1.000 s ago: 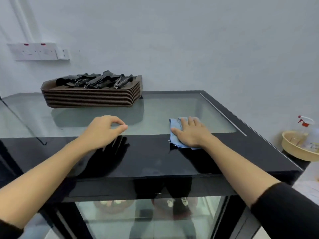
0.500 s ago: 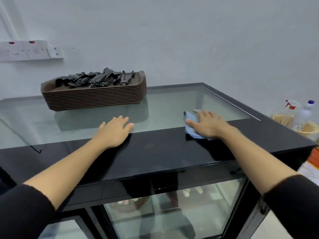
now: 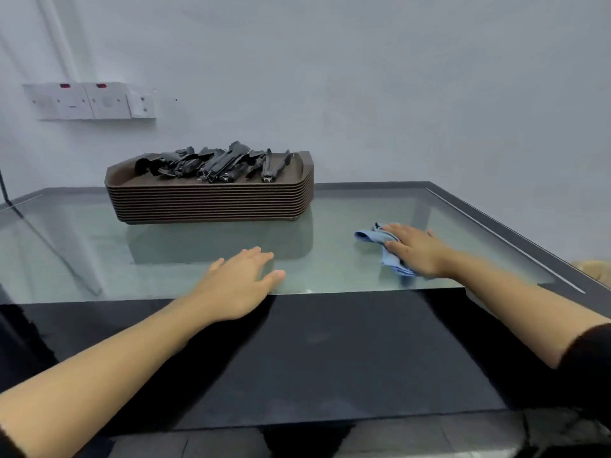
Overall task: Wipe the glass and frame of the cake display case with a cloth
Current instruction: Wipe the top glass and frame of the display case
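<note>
Cloth [image 3: 368,236], small, blue, thin and limp, looks nearly weightless and has no stiffness of its own, so it will bunch wherever it is pushed, as its crumpled ridges already show. It lies on the glass [image 3: 198,259] top of the display case [image 3: 529,247], toward the right, just beyond the black frame [image 3: 330,352] band nearest the person and well apart from the stack of trays [image 3: 211,203] at the back. The right hand [image 3: 418,252] lies flat on it, fingers [image 3: 395,230] stretched out and pressing down rather than curled round it, so the cloth is pinned, not gripped; that is probably the best hold for wiping, since a broad press drags the whole wad along, while a pinch at one corner would let the rest trail. Smooth glass should let it slide easily, and the pane is the fragile part, so pressure is best kept even. The left hand [image 3: 241,285] rests spread and empty on the surface [image 3: 82,256], palm on the black band and fingertips [image 3: 258,256] over the glass, likely as a brace. The bunched cloth forms a short strip whose long axis runs slantwise, its far end pointing back and left toward the trays, its near end toward the frame under the wrist; the surface itself runs long from left to right.
</note>
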Action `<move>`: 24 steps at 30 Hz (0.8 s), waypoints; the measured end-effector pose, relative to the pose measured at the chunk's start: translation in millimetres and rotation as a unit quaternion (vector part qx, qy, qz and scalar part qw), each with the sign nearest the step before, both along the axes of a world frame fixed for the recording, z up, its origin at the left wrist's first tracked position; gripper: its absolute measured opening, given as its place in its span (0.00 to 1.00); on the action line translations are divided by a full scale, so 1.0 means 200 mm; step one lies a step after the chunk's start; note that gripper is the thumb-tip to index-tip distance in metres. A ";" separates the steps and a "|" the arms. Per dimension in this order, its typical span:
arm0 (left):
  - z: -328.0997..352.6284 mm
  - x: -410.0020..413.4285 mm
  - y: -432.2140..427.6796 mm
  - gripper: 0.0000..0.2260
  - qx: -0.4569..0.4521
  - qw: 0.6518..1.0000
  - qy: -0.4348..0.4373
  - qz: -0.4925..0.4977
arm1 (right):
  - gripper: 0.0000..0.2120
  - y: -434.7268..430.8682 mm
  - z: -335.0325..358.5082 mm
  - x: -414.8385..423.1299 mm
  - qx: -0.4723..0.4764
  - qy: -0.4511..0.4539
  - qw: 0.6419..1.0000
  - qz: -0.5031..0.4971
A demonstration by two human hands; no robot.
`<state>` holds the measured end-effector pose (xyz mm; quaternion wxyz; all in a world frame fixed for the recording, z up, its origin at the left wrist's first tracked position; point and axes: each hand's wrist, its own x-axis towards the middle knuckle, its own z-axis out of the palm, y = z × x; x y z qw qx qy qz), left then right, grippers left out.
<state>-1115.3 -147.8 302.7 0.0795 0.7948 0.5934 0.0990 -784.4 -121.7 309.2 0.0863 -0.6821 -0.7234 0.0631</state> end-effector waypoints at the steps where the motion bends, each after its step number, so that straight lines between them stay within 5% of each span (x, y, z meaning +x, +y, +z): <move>1: 0.02 -0.01 0.04 0.27 0.003 1.000 -0.003 0.010 | 0.29 0.14 -0.01 -0.01 0.006 -0.004 0.999 -0.031; 6: 0.06 -0.09 0.30 0.31 0.001 0.996 -0.003 0.092 | 0.31 0.63 -0.03 -0.22 -0.003 0.008 0.990 -0.138; 12: -0.03 -0.11 0.41 0.34 -0.016 0.994 0.032 0.106 | 0.31 0.84 0.00 -0.47 -0.026 -0.035 0.998 -0.035; 24: 0.02 -0.13 0.31 0.32 -0.030 0.997 0.027 0.059 | 0.29 0.19 0.02 -0.52 -0.041 -0.033 0.991 0.124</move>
